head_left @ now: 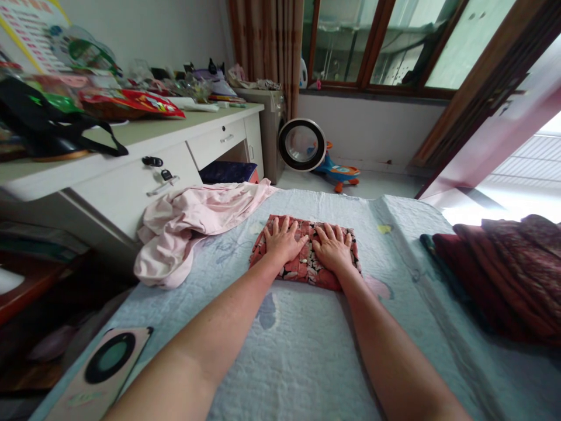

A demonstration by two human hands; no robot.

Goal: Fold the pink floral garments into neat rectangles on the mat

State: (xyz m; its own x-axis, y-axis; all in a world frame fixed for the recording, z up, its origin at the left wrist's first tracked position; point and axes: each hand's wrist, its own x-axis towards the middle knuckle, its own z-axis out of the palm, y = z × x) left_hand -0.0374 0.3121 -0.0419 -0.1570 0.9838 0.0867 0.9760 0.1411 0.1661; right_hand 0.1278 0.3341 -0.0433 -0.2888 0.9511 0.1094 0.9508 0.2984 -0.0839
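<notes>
A red floral garment, folded into a flat rectangle, lies on the light blue quilted cover in front of me. My left hand rests flat on its left half with the fingers spread. On the right half lies my right hand, palm down and fingers apart. Neither hand grips the cloth. Small light buttons show between the hands; parts of the garment under the palms are hidden.
Crumpled pink cloth lies at the left edge of the cover. A phone sits at the near left. Folded dark red clothes are piled at the right. Beyond stand a cluttered desk, a washing machine with its door ajar and a ride-on toy.
</notes>
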